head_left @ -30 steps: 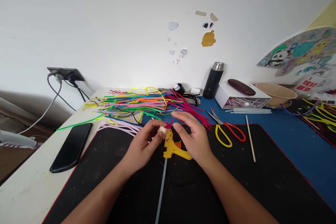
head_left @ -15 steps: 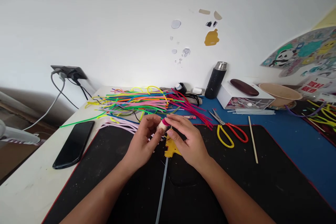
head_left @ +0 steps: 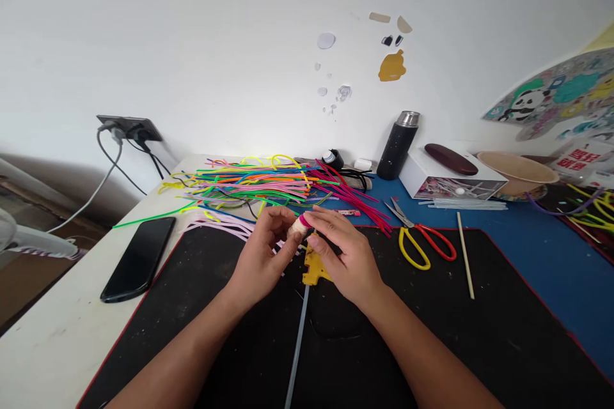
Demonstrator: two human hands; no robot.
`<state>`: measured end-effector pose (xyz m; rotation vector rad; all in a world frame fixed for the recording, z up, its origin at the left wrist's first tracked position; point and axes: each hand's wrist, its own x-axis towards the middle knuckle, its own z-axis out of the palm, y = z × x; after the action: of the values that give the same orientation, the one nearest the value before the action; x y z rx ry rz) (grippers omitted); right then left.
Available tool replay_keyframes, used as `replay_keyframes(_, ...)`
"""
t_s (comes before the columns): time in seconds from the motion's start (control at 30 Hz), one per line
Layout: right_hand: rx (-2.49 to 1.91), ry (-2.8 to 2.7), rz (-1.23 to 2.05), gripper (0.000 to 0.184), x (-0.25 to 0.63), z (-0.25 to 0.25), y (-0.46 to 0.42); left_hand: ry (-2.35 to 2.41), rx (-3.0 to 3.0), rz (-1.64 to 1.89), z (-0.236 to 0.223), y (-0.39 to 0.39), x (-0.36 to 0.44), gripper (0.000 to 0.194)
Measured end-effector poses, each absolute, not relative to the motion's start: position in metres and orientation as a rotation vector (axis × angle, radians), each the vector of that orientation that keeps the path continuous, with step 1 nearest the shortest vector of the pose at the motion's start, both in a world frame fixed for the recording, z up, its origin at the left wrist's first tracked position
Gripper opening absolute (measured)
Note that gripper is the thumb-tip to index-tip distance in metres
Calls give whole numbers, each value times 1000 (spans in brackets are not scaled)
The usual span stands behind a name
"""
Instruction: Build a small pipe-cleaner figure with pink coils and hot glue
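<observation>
A small cream roll with a magenta end point(head_left: 298, 226), perhaps wound pipe cleaner, is pinched between the thumb and fingers of my left hand point(head_left: 272, 244). My right hand point(head_left: 343, 249) has its fingertips on the magenta end, thumb held lower; the exact contact is partly hidden. Beneath the right palm lies a yellow hot glue gun point(head_left: 312, 270), partly covered by the hand. A long translucent glue stick point(head_left: 298, 345) sticks out of it toward me across the black mat point(head_left: 215, 345).
Pipe cleaners point(head_left: 259, 182) in many colours are heaped behind my hands. To the right lie scissors point(head_left: 413, 233) and a wooden stick point(head_left: 465, 255). A phone point(head_left: 139, 259) rests at the left. A black flask point(head_left: 398, 146), white box point(head_left: 432, 179) and beige bowl point(head_left: 518, 169) stand along the wall.
The whole view has shifted slightly, so the surroundings sit a little further right. Both hands keep nearly the same hold on the roll, with only slight finger movement.
</observation>
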<state>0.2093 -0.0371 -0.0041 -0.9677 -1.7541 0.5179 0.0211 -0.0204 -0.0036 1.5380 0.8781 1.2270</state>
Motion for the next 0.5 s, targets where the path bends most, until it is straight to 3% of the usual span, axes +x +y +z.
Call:
replay_keyframes(0.23, -1038, -1630, 579, 36, 212, -1, -38, 921, 1616, 1236, -9, -20, 21, 20)
replay_keyframes(0.5, -1023, -1393, 784, 45, 216, -1, -38, 919, 2093, 1104, -8, -24, 22, 15)
